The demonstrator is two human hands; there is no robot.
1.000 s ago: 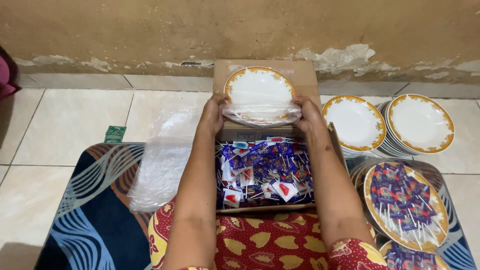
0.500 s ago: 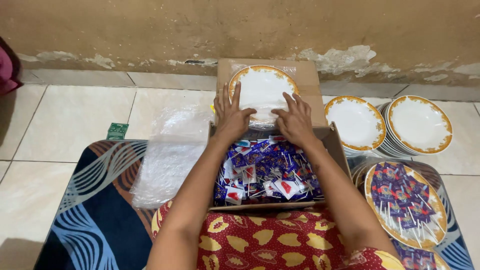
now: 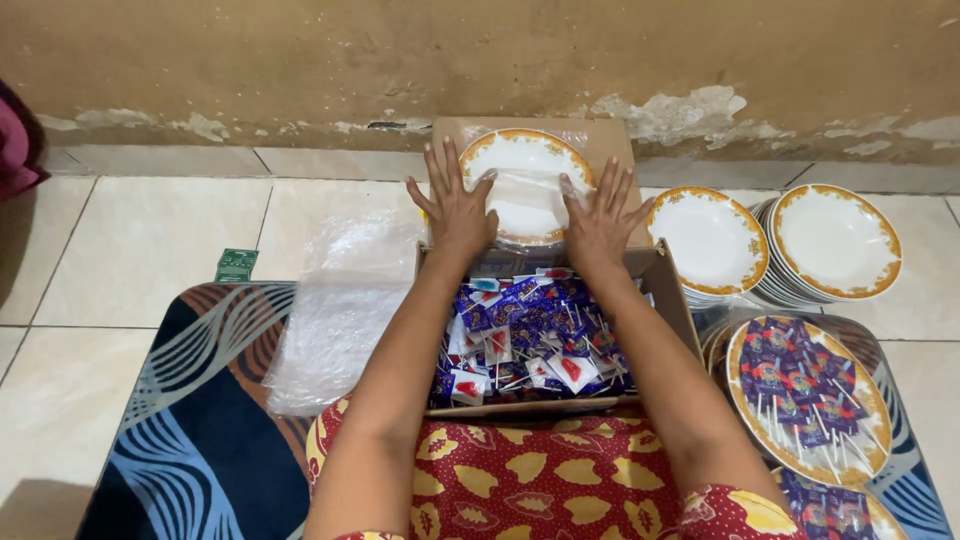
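Observation:
A white plate with a gold rim (image 3: 525, 165), wrapped in clear plastic, lies on the far flap of an open cardboard box (image 3: 668, 290). My left hand (image 3: 456, 205) rests flat on the plate's left side, fingers spread. My right hand (image 3: 603, 213) rests flat on its right side, fingers spread too. Neither hand grips it. Between my forearms the box holds several small blue, red and white sachets (image 3: 530, 335).
Two stacks of gold-rimmed plates (image 3: 712, 240) (image 3: 835, 242) stand on the tiled floor at right. Nearer right, a plate filled with sachets (image 3: 805, 395) is wrapped in plastic. Clear plastic bags (image 3: 340, 300) lie left of the box. A patterned mat (image 3: 200, 430) covers the floor.
The plate was held up over the box by both hands. It now lies on the far flap, and both hands have opened flat on top of it.

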